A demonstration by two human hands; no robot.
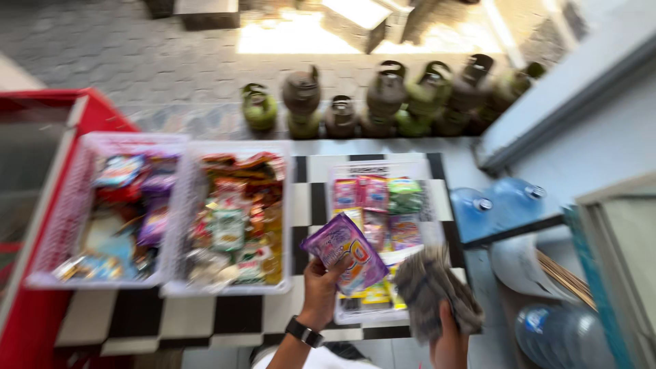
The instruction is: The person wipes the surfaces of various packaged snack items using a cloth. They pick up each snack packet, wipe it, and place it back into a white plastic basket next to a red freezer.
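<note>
Purple sachet pack, low in the middle of the frame, is pinched in the left hand over a white basket of packets. Lower right, the right hand clutches a grey cloth.

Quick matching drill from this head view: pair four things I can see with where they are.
Things:
1. purple sachet
2. grey cloth
3. green gas cylinders
4. blue water jugs

Places:
A. lined up on the floor beyond the table
B. in the left hand
C. on the floor, right of the table
D. in the right hand

Pairs: 1-B, 2-D, 3-A, 4-C
</note>
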